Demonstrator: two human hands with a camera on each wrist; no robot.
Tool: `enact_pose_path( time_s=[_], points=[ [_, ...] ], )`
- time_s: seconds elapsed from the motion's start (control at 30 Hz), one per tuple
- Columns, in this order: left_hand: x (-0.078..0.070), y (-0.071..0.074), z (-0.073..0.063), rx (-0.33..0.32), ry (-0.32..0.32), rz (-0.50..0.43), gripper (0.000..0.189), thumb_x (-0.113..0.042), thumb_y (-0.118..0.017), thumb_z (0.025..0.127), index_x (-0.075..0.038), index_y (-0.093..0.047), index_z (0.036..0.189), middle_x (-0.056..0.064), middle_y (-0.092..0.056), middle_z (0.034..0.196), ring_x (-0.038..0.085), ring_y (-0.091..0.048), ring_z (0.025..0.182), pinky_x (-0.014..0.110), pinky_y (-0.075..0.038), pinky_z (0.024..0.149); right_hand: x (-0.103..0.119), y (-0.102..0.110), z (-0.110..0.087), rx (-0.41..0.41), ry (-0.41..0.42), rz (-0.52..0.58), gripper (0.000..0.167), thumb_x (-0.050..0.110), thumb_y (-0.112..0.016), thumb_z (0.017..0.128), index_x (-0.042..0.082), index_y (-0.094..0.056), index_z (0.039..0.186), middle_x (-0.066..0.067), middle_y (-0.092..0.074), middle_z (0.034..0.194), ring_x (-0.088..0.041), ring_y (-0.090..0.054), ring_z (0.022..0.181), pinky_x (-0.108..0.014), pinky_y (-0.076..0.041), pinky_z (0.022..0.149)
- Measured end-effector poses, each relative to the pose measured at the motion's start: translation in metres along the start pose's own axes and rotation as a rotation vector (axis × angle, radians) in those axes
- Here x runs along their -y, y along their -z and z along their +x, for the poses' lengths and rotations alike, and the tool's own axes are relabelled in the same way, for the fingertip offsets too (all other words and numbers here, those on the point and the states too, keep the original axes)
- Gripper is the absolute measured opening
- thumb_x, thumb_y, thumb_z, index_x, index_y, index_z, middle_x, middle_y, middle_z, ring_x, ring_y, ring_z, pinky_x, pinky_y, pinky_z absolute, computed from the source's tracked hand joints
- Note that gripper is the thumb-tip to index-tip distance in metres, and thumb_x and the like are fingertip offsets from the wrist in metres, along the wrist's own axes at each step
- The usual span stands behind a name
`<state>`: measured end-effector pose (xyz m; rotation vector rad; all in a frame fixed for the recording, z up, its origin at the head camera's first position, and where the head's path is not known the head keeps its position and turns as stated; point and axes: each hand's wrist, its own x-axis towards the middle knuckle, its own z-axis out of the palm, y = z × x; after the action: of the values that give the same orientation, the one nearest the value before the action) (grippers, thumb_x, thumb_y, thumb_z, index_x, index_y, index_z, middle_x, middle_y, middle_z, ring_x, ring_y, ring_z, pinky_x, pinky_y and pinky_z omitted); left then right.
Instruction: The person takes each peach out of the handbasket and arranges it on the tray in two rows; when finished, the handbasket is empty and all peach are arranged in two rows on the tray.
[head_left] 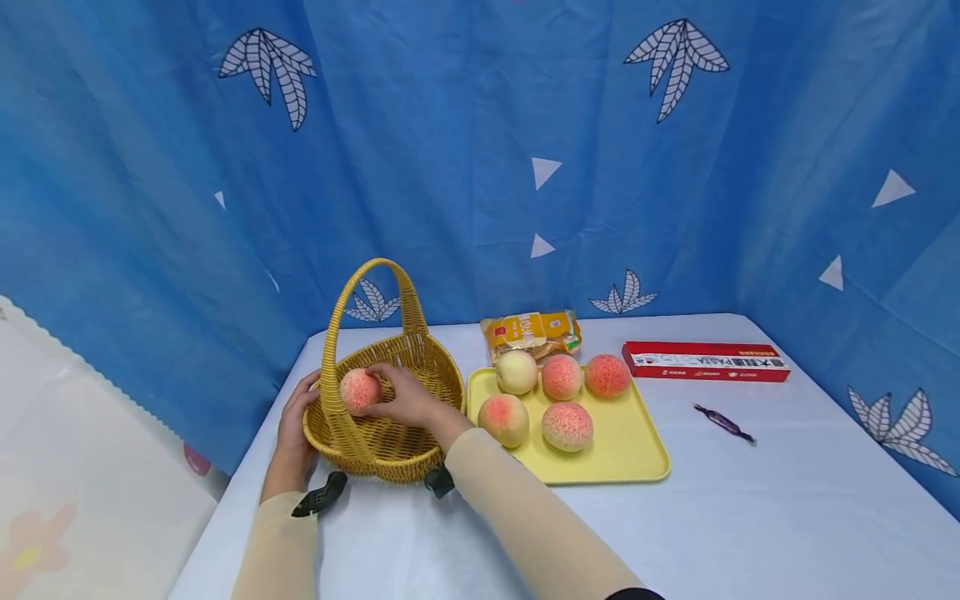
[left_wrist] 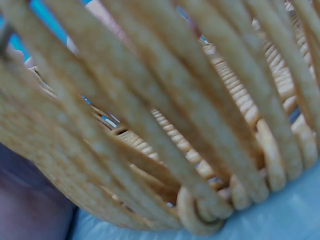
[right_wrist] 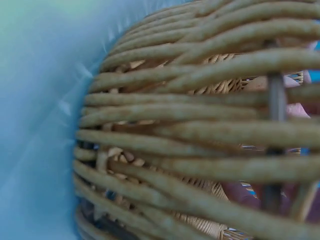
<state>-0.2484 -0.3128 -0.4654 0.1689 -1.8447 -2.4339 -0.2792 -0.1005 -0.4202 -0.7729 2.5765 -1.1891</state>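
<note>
A yellow wicker basket point(head_left: 420, 367) with a tall arched handle stands at the left of the table. My right hand point(head_left: 408, 398) reaches over its near rim and grips a pink peach point(head_left: 360, 390) inside, close to the handle's left foot. Against the basket's left side rests my left hand point(head_left: 295, 417), its fingers at the rim and partly hidden behind the wicker. Woven strands of the basket point(left_wrist: 165, 125) fill the left wrist view, with part of the hand at the lower left. Basket wicker point(right_wrist: 200, 115) also covers most of the right wrist view.
Right of the basket lies a yellow tray point(head_left: 630, 450) bearing several peaches point(head_left: 567, 426). Behind it is an orange food packet point(head_left: 531, 333). Farther right are a red pasta box point(head_left: 705, 362) and a purple wrapped candy point(head_left: 724, 423). A blue curtain point(head_left: 465, 167) hangs at the back.
</note>
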Motion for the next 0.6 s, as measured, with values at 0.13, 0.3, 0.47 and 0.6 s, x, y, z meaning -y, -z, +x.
enact_pose_path(
  time_s=[0.13, 0.3, 0.47, 0.6],
  points=[
    [0.0007, -0.0003, 0.0004, 0.004, 0.000, -0.021, 0.036, -0.022, -0.038, 0.107, -0.026, -0.048, 0.141, -0.016, -0.050, 0.132, -0.002, -0.057, 0.109, 0.012, -0.049, 0.091, -0.0021, -0.0016, 0.0012, -0.042, 0.013, 0.002, 0.051, 0.029, -0.073, 0.092, 0.024, -0.050, 0.138, -0.003, -0.052, 0.141, -0.021, -0.053, 0.129, -0.037, -0.048, 0.104],
    [0.0010, -0.0003, 0.0005, 0.019, -0.019, -0.050, 0.033, -0.021, -0.038, 0.107, -0.028, -0.052, 0.136, -0.015, -0.054, 0.128, -0.002, -0.060, 0.104, 0.014, -0.051, 0.089, -0.0021, -0.0020, 0.0015, -0.070, 0.003, 0.010, 0.045, 0.026, -0.074, 0.091, 0.020, -0.051, 0.129, -0.005, -0.054, 0.133, -0.019, -0.056, 0.118, -0.033, -0.050, 0.098],
    [0.0023, -0.0004, 0.0014, 0.014, -0.014, -0.054, 0.034, -0.020, -0.039, 0.107, -0.027, -0.050, 0.138, -0.014, -0.055, 0.127, -0.002, -0.061, 0.103, 0.014, -0.052, 0.088, -0.0025, -0.0032, 0.0032, -0.062, 0.028, -0.023, 0.066, 0.026, -0.075, 0.091, 0.021, -0.041, 0.147, -0.005, -0.048, 0.148, -0.021, -0.051, 0.133, -0.037, -0.048, 0.106],
    [0.0031, -0.0007, 0.0019, 0.010, -0.002, -0.040, 0.037, -0.021, -0.038, 0.107, -0.025, -0.046, 0.143, -0.014, -0.054, 0.128, -0.002, -0.060, 0.105, 0.014, -0.051, 0.089, -0.0034, -0.0039, 0.0034, -0.057, 0.033, -0.073, 0.070, 0.029, -0.074, 0.091, 0.026, -0.039, 0.152, -0.005, -0.042, 0.155, -0.024, -0.047, 0.140, -0.042, -0.046, 0.110]
  ],
)
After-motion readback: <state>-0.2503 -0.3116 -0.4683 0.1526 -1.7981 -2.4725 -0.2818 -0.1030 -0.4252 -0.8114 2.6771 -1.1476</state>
